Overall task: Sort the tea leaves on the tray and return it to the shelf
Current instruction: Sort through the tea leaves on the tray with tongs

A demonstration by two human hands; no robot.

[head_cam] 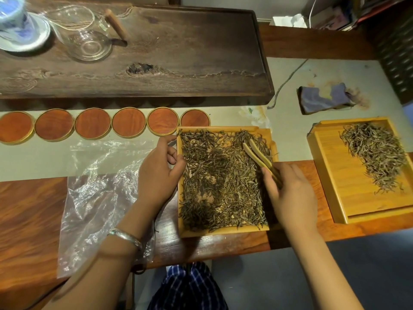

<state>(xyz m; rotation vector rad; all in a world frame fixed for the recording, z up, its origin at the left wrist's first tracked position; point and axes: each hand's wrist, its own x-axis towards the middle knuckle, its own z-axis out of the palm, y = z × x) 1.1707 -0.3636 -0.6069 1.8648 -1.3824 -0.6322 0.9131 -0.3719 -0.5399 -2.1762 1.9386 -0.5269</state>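
A square bamboo tray (pixel 225 232) lies near the table's front edge, covered with dark loose tea leaves (pixel 214 182). My left hand (pixel 159 173) rests against the tray's left rim, fingers curled at its edge. My right hand (pixel 288 193) holds bamboo tweezers (pixel 259 156), whose tips point up-left into the leaves at the tray's upper right. A second bamboo tray (pixel 335 189) sits to the right with a smaller, lighter pile of tea leaves (pixel 375 155) in its upper right part.
A crumpled clear plastic bag (pixel 98 198) lies left of the tray. Several round wooden coasters (pixel 92 123) line up behind it. A dark wooden tea board (pixel 178 52) carries a glass pitcher (pixel 87 34) and blue-white cup (pixel 15 21). A purple cloth (pixel 321 99) lies at right.
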